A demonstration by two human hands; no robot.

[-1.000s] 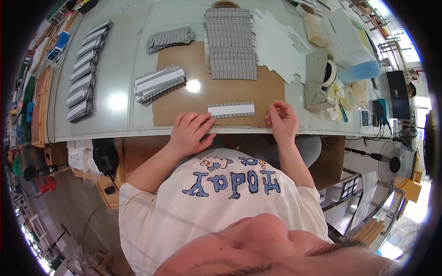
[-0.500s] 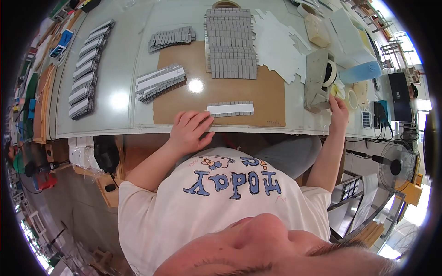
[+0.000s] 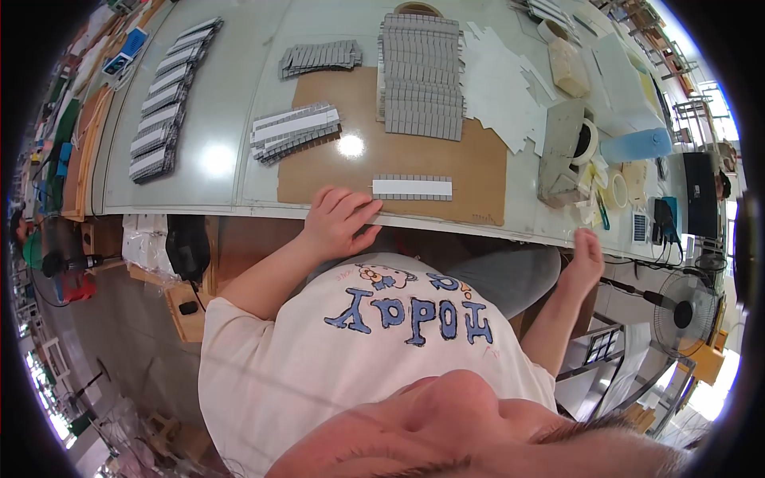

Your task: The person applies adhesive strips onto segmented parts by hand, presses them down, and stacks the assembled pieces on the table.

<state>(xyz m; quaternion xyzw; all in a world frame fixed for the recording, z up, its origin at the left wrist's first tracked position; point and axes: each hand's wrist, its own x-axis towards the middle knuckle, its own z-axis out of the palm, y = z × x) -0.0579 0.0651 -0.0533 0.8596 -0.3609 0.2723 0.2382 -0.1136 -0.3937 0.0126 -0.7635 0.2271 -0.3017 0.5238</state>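
Observation:
A single grey strip with a white band (image 3: 412, 188) lies flat near the front edge of a brown board (image 3: 486, 167). My left hand (image 3: 343, 221) is at the table edge by its left end, fingertips lying on the board, thumb apart, nothing seen in it. My right hand (image 3: 588, 259) is off the front edge of the table, fingers pressed together; whatever they hold, if anything, is too small to make out. Just beyond it are a grey tape dispenser (image 3: 558, 179) and a teal-handled tool (image 3: 603, 212).
Similar strips are in a long row (image 3: 163, 103) at left, a small pile (image 3: 295, 131), another pile (image 3: 320, 57) and a tall stack (image 3: 422, 80). White sheets (image 3: 506, 88), a blue bottle (image 3: 637, 145), tape rolls (image 3: 615, 190) and a calculator (image 3: 639, 227) are to the right.
My right hand has moved from beside the tape dispenser down past the table edge. My left hand stays by the strip's end. The view has shifted slightly.

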